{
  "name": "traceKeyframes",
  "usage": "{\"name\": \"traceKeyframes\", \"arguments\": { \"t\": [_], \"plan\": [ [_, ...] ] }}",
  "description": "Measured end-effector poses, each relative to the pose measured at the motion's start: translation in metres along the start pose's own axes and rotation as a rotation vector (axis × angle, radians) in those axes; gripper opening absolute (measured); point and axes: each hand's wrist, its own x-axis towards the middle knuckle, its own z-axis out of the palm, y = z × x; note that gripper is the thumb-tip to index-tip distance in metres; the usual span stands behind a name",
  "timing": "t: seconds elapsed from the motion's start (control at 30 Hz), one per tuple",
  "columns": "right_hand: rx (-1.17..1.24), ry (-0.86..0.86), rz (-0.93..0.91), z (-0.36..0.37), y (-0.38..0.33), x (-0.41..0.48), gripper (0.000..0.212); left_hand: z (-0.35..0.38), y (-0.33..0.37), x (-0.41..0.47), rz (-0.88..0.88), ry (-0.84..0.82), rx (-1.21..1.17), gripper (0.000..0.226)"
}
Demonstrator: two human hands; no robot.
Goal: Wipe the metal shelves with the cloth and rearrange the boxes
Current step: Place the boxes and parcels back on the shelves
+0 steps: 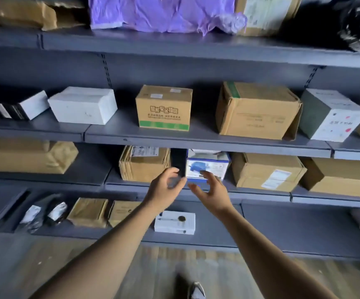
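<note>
Grey metal shelves [196,142] run across the view in several tiers. On the third tier a white and blue box [207,164] stands between two cardboard boxes [144,164] [267,171]. My left hand [166,188] and my right hand [211,188] are raised in front of the white and blue box, fingers spread and loosely curved, holding nothing. My right fingertips overlap the box's lower front; whether they touch it I cannot tell. No cloth is visible.
The tier above carries a green-striped carton [164,107], a large brown carton [258,111] and white boxes [83,105]. A purple bag [164,11] lies on the top tier. A small white box [174,222] and packets sit on the lowest tier. A shoe [196,291] stands on the floor.
</note>
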Motion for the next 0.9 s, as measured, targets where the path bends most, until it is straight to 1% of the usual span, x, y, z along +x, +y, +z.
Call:
{"name": "traceKeyframes", "arguments": {
  "t": [0.1, 0.23, 0.4, 0.53, 0.7, 0.8, 0.9],
  "plan": [
    [0.013, -0.056, 0.097, 0.042, 0.053, 0.011, 0.061, 0.029, -0.06, 0.007, -0.101, -0.031, 0.007, 0.037],
    [-0.017, -0.127, 0.211, 0.11, 0.143, 0.026, 0.064, 0.081, -0.154, 0.014, -0.235, -0.079, -0.022, 0.035],
    [-0.048, -0.187, 0.304, 0.186, 0.262, 0.054, 0.065, 0.143, -0.286, 0.036, -0.313, -0.089, 0.035, 0.03],
    [-0.083, -0.208, 0.332, 0.251, 0.365, 0.084, 0.071, 0.196, -0.396, 0.066, -0.346, -0.093, 0.075, 0.037],
    [-0.111, -0.219, 0.369, 0.325, 0.484, 0.121, 0.077, 0.252, -0.526, 0.105, -0.319, -0.01, 0.108, 0.039],
    [-0.128, -0.211, 0.366, 0.36, 0.537, 0.14, 0.081, 0.271, -0.587, 0.129, -0.298, 0.051, 0.164, 0.045],
    [-0.13, -0.168, 0.366, 0.385, 0.574, 0.154, 0.086, 0.286, -0.631, 0.145, -0.254, 0.103, 0.246, 0.054]
  ]
}}
